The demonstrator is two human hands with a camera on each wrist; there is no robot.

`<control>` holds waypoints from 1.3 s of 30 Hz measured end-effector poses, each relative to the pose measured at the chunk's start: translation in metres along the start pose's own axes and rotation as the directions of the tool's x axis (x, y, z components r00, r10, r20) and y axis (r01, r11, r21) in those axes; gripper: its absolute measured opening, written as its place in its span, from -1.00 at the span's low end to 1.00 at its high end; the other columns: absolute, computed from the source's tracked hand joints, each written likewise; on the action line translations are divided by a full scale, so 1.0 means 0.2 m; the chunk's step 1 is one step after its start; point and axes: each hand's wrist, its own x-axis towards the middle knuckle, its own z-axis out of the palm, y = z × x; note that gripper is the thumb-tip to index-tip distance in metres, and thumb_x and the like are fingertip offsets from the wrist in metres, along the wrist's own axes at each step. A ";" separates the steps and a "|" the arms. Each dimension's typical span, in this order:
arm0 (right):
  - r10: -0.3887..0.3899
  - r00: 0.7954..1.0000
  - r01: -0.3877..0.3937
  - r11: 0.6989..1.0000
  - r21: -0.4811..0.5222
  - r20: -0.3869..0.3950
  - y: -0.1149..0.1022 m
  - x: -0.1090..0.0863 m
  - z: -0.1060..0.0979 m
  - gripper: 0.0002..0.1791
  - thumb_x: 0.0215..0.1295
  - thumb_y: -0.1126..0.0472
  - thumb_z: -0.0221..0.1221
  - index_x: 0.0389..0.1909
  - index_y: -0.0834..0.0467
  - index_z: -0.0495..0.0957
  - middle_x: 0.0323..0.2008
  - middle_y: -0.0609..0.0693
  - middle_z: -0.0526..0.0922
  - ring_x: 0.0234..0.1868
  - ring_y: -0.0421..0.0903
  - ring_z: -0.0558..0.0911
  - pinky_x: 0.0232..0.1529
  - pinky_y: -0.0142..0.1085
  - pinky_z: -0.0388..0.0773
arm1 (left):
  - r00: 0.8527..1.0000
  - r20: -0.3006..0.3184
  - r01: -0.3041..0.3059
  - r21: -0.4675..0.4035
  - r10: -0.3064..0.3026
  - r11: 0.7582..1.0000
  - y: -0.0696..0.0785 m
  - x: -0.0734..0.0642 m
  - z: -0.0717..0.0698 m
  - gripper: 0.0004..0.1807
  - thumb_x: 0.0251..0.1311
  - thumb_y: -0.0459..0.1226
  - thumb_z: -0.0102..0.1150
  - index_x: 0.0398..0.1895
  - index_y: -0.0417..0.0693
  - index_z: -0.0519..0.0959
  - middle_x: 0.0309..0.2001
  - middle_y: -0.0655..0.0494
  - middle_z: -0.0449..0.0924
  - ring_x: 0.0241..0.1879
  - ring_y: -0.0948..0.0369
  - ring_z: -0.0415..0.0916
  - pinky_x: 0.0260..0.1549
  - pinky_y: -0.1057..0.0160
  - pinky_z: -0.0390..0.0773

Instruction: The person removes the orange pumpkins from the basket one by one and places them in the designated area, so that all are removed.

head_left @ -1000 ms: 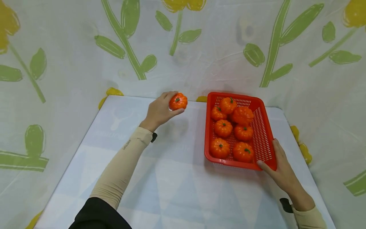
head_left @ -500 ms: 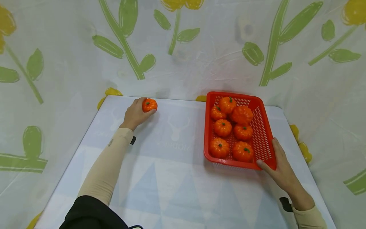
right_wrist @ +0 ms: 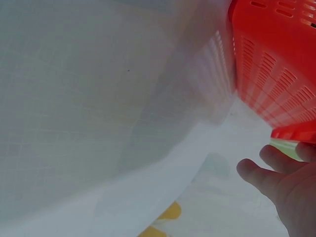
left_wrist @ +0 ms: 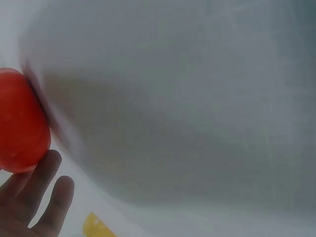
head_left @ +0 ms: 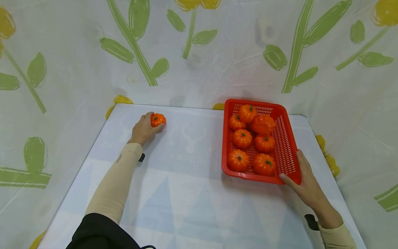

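Note:
In the head view my left hand (head_left: 143,130) holds a small orange pumpkin (head_left: 158,119) between thumb and fingers, low at the far left of the table. The left wrist view shows that pumpkin (left_wrist: 22,121) at the table surface, with the fingertips against its side. My right hand (head_left: 308,183) grips the near right corner of a red plastic basket (head_left: 289,152), its thumb on the front rim and its fingers along the right side. Several orange pumpkins (head_left: 242,139) lie in the basket, mostly toward its left. In the right wrist view the basket's slotted wall (right_wrist: 276,74) rises above the fingers.
The white table (head_left: 192,207) has a pale blue triangle print. Its far edge meets a hanging sheet (head_left: 230,69) with printed green stems and yellow flowers. The basket stands on the right half of the table, near the far edge.
My left hand has carried the pumpkin leftward from near the table's middle, then lowered it toward the tabletop at the far left. My right hand and the basket have stayed in place.

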 end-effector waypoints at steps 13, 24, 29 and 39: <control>-0.002 1.000 0.002 1.000 0.000 -0.008 0.00 0.00 0.00 0.15 0.34 0.02 0.29 0.64 -0.08 -0.39 0.63 0.09 -0.33 0.56 0.30 -0.17 0.24 0.55 -0.03 | 1.000 0.011 0.014 0.015 -0.014 1.000 -0.02 0.00 0.02 -0.04 0.25 0.21 0.25 0.54 -0.06 0.10 0.33 -0.30 0.26 0.07 -0.25 0.41 0.14 -0.28 0.41; 0.007 1.000 -0.007 1.000 -0.002 -0.005 0.00 0.00 0.00 0.16 0.34 0.01 0.29 0.64 -0.07 -0.39 0.63 0.06 -0.34 0.56 0.30 -0.15 0.24 0.55 0.00 | 0.994 -0.098 -0.043 0.050 0.048 0.998 0.03 0.03 -0.02 -0.04 0.28 0.31 0.07 0.54 -0.08 0.16 0.38 -0.28 0.27 0.21 -0.23 0.35 0.16 -0.30 0.37; -0.002 1.000 0.002 1.000 0.004 -0.011 0.01 0.00 0.00 0.15 0.34 0.02 0.30 0.64 -0.03 -0.37 0.63 0.08 -0.32 0.57 0.27 -0.17 0.29 0.52 -0.07 | 0.970 -0.195 -0.135 0.051 0.142 0.990 0.22 0.08 -0.04 -0.04 0.28 0.37 -0.01 0.51 -0.12 0.23 0.40 -0.22 0.29 0.27 -0.23 0.33 0.18 -0.26 0.34; 0.007 1.000 -0.006 1.000 0.018 -0.015 0.01 0.00 0.01 0.15 0.34 0.01 0.30 0.64 -0.07 -0.37 0.63 0.02 -0.33 0.58 0.23 -0.18 0.32 0.51 -0.08 | 0.918 -0.166 -0.354 0.061 0.360 0.933 0.87 0.16 -0.05 -0.08 0.30 0.38 -0.02 0.50 -0.05 0.28 0.39 -0.07 0.36 0.24 -0.09 0.42 0.13 -0.09 0.48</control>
